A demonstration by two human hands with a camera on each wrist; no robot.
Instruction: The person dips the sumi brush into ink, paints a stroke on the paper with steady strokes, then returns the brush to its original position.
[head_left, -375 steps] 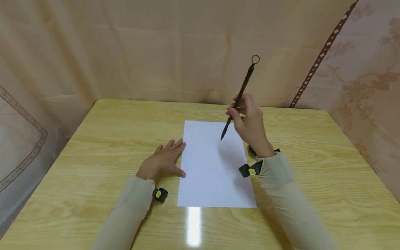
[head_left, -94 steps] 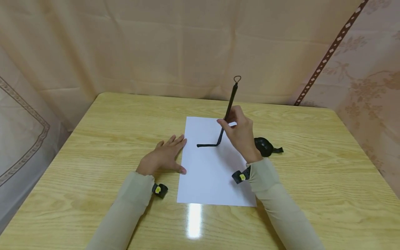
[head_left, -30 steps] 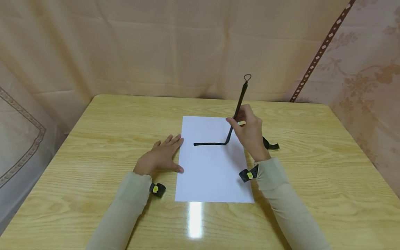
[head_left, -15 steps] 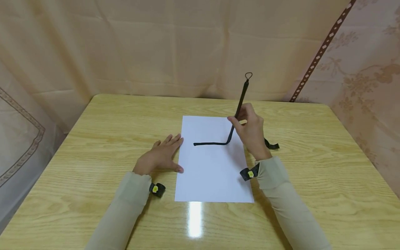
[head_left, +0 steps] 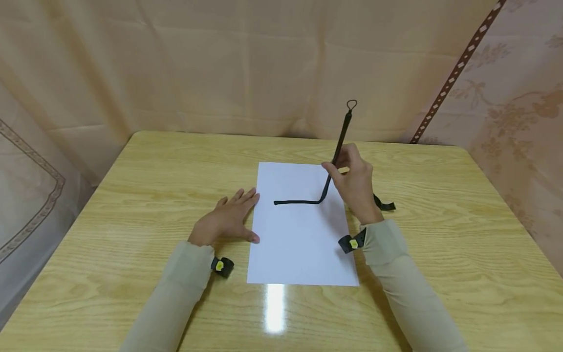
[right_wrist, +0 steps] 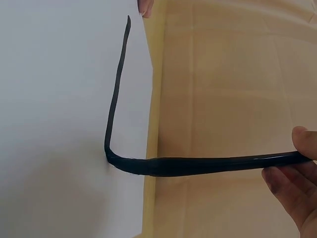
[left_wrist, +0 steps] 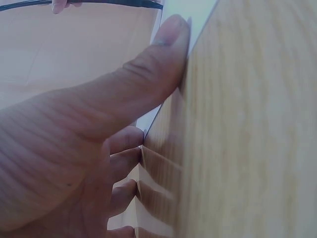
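Note:
My right hand (head_left: 355,183) pinches a dark ink brush (head_left: 342,137) between thumb and fingers, midway along its handle. A loop tops the brush, which leans to the right. In the right wrist view its bent bristle tip (right_wrist: 129,164) presses on the white sheet of paper (head_left: 299,244). From the tip a black stroke (head_left: 296,202) runs left, nearly level, across the upper half of the sheet. My left hand (head_left: 226,222) lies spread at the paper's left edge, thumb and fingertips touching it. The left wrist view shows the thumb (left_wrist: 161,47) on that edge.
A black object with a strap (head_left: 386,204) sits right of the paper, mostly hidden behind my right hand. The wooden table (head_left: 440,220) ends at a beige curtain (head_left: 198,73). Light reflects off the tabletop below the paper.
Over the last second the brush tip has crept slightly right and the black stroke has grown a little longer. Several seconds ago the paper was blank with the brush above it. The left hand stays put.

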